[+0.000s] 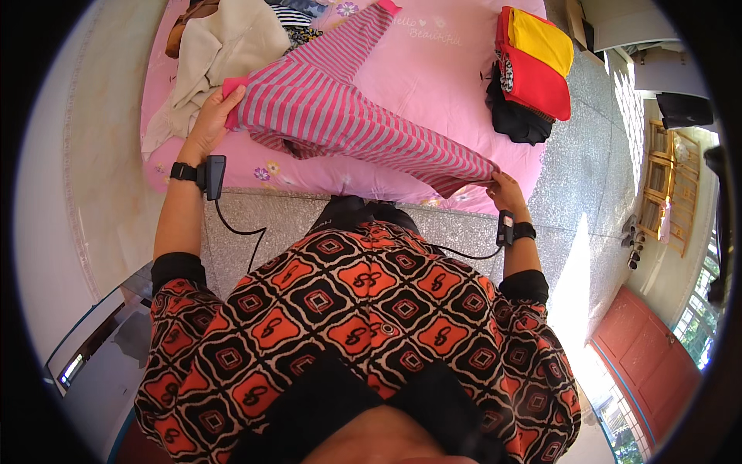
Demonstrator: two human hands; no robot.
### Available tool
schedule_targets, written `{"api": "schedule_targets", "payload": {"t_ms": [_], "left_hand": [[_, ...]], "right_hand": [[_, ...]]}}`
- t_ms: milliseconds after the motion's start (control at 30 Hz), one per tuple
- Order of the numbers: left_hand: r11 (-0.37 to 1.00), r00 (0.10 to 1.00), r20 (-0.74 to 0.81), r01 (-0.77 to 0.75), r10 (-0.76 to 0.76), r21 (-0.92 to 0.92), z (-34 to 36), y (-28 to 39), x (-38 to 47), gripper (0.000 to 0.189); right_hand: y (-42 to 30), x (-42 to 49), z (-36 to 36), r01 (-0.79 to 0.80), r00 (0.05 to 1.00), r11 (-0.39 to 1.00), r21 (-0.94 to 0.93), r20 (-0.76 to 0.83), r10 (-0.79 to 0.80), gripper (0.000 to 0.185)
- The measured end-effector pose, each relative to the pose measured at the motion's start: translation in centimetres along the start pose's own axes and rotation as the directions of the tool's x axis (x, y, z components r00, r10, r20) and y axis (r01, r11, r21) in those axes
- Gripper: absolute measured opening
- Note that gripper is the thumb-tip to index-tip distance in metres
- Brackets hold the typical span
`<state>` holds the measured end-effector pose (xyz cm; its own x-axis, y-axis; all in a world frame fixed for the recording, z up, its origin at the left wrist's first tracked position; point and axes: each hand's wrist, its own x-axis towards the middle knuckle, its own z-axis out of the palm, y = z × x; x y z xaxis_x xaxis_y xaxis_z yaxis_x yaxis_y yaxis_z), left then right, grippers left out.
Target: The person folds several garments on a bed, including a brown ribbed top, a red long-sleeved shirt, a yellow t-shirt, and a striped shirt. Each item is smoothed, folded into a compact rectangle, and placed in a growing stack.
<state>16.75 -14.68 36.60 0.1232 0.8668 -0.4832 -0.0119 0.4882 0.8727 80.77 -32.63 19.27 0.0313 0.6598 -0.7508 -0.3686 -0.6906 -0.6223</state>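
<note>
A pink-and-grey striped long-sleeved top is stretched sideways over the near part of a bed with a pink sheet. My left hand grips its pink neckband, thumb on top. At the lower right, my right hand pinches a striped edge near the front of the bed. One striped sleeve with a pink cuff points away, towards the far side. Beyond my left hand lies a heap with a cream garment and a brown one. Part of the top's underside is hidden.
A stack of folded clothes, with yellow cloth, red cloth and black cloth, sits at the bed's right edge. A wall runs along the left. Cables hang from both wrist devices. On the right stand a wooden rack and a red door.
</note>
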Motion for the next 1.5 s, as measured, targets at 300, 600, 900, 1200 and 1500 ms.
{"api": "schedule_targets", "payload": {"t_ms": [300, 600, 900, 1200, 1500], "left_hand": [[0.994, 0.987, 0.138, 0.079, -0.088, 0.07, -3.5, -1.3, -6.7, 0.031], [0.836, 0.906, 0.205, 0.229, -0.371, 0.499, -2.9, -7.3, 1.4, 0.025], [0.744, 0.756, 0.338, -0.639, 0.561, 0.196, 2.7, 28.8, 7.9, 0.018], [0.86, 0.845, 0.255, -0.503, 0.471, 0.08, 0.4, 21.1, 9.2, 0.032], [0.838, 0.982, -0.185, 0.066, 0.043, 0.541, -1.4, -18.8, 12.7, 0.028]], "right_hand": [[-4.9, -10.4, 0.2, 0.181, 0.983, 0.978, 0.107, 0.025, -0.184, 0.017], [-5.5, -1.9, -2.2, -0.064, 0.99, 0.92, -0.388, -0.144, 0.008, 0.029], [-37.4, -8.2, 3.7, 0.726, 0.658, 0.673, -0.143, -0.14, -0.74, 0.029], [-32.6, -8.5, 5.5, 0.765, 0.627, 0.636, -0.097, -0.109, -0.771, 0.021], [-0.8, 11.1, -0.8, 0.36, 0.766, 0.843, -0.399, -0.39, -0.512, 0.027]]}}
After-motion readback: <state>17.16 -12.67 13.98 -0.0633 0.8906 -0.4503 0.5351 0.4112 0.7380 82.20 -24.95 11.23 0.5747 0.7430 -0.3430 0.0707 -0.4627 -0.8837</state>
